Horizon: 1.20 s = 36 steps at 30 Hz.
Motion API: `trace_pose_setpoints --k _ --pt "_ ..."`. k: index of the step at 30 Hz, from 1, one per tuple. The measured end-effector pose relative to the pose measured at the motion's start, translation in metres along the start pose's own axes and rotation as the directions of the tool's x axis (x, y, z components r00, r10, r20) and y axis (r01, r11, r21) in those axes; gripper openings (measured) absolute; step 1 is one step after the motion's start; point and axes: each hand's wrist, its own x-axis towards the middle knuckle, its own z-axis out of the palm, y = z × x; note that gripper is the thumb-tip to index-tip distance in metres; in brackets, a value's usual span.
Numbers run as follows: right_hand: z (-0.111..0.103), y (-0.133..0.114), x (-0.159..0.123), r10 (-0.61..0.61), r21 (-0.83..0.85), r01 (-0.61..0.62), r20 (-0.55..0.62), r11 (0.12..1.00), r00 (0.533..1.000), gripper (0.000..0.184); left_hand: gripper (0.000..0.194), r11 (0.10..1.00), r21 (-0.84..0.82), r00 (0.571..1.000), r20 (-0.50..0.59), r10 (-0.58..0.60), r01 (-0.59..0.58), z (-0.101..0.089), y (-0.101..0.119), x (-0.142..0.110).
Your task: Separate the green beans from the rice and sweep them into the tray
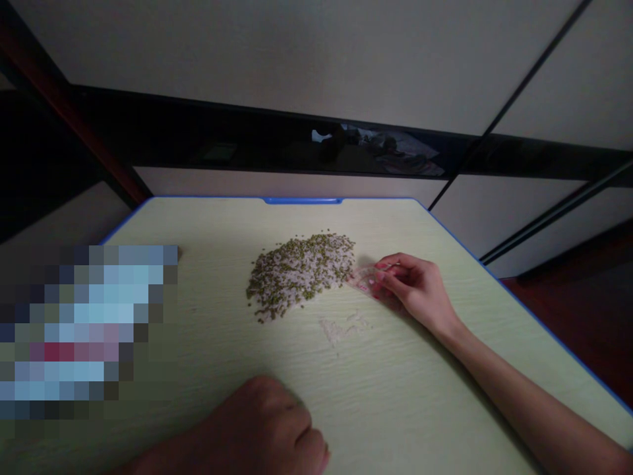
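Observation:
A mixed heap of green beans and white rice grains [301,267] lies spread in the middle of the table. At its right end, my right hand [418,287] pinches a small clear plastic piece with pink and red print [366,282], which looks like a little bag. The plastic's left edge reaches the heap. A thin scatter of rice grains [341,326] lies nearer to me, apart from the heap. My left hand [271,425] is curled into a fist at the front of the table, and the inside of it is hidden.
The pale table [212,356] has a blue edge and a blue handle [303,200] on its far side. A blurred-out light blue object [109,310] lies at the left. Behind the table stand light panels with a glossy dark band [257,142].

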Motion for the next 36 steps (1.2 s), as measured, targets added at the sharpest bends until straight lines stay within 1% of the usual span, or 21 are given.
trace_pose_setpoints --k 4,10,15,18,20,23,26,29,36 --pt "0.001 0.001 0.000 -0.014 0.007 0.014 0.009 1.000 1.000 0.019 0.018 1.000 0.002 1.000 -0.004 -0.004 0.004 -0.001 0.000 0.000" --pt "0.002 0.001 0.002 0.001 0.037 -0.001 0.010 0.999 1.000 0.019 0.018 1.000 0.002 1.000 -0.009 -0.001 0.001 -0.003 0.000 0.001" --pt "0.000 -0.001 0.001 -0.034 -0.017 0.034 0.029 0.999 0.999 0.016 0.019 1.000 -0.002 1.000 -0.017 0.013 -0.013 -0.004 -0.001 0.003" --pt "-0.001 -0.003 0.000 -0.026 -0.029 0.027 0.028 0.999 0.999 0.016 0.018 1.000 -0.007 1.000 -0.020 0.008 -0.008 -0.005 0.000 0.003" --pt "-0.002 -0.004 0.000 -0.009 -0.031 0.010 0.011 0.999 1.000 0.017 0.018 1.000 -0.009 1.000 -0.015 0.021 -0.021 -0.005 0.000 0.003" --pt "-0.006 -0.005 0.000 0.014 -0.018 -0.015 -0.051 1.000 0.999 0.018 0.017 0.999 -0.011 0.999 -0.006 0.037 -0.037 -0.004 0.000 0.001" --pt "-0.010 -0.004 0.000 0.035 -0.005 -0.036 -0.101 0.999 0.994 0.019 0.018 1.000 0.001 1.000 -0.001 0.014 -0.014 -0.003 0.000 -0.001" --pt "-0.012 -0.003 0.001 0.049 -0.015 -0.051 -0.103 0.999 0.993 0.020 0.018 1.000 -0.009 1.000 -0.002 0.015 -0.015 -0.003 0.001 -0.001" --pt "-0.010 -0.001 0.002 0.026 -0.036 -0.029 -0.095 0.999 0.995 0.020 0.018 1.000 -0.009 1.000 -0.008 0.017 -0.017 -0.004 -0.001 0.003"
